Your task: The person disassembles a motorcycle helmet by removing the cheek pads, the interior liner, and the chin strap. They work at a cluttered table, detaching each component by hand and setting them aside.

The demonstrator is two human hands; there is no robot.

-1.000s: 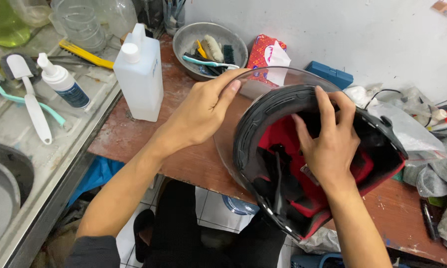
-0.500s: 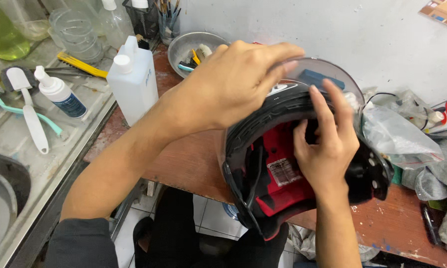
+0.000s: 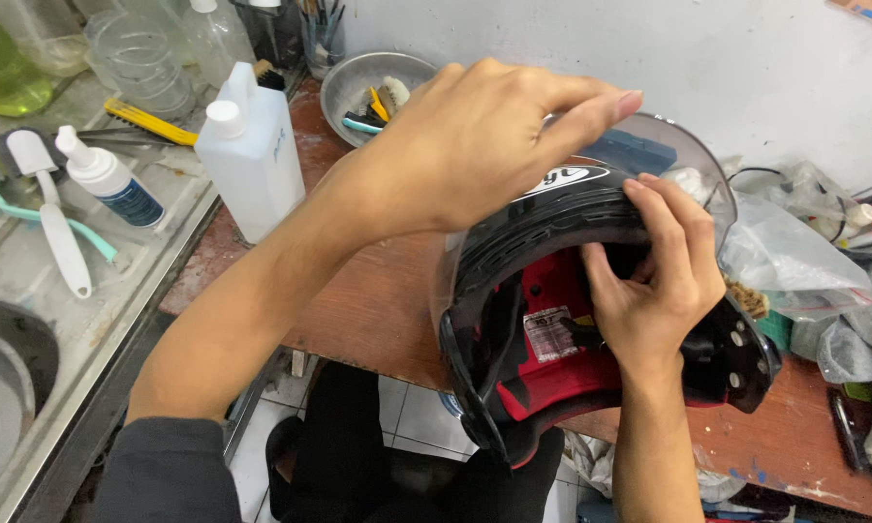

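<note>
A black helmet with red inner padding and a clear visor is held above the front edge of a brown wooden table, its opening turned toward me. My left hand lies over the top of the shell, fingers spread across the visor's upper edge. My right hand grips the helmet's rim, with fingers curled inside against the red lining. The far side of the helmet is hidden behind both hands.
A white plastic jug stands on the table's left. A metal bowl with brushes sits behind it. A steel sink counter at left holds a spray bottle and brushes. Plastic bags and rags lie at right.
The helmet has been lifted and rotated, its opening now facing me more. My left hand moved from the visor's left edge up over the crown. My right hand stayed inside the rim.
</note>
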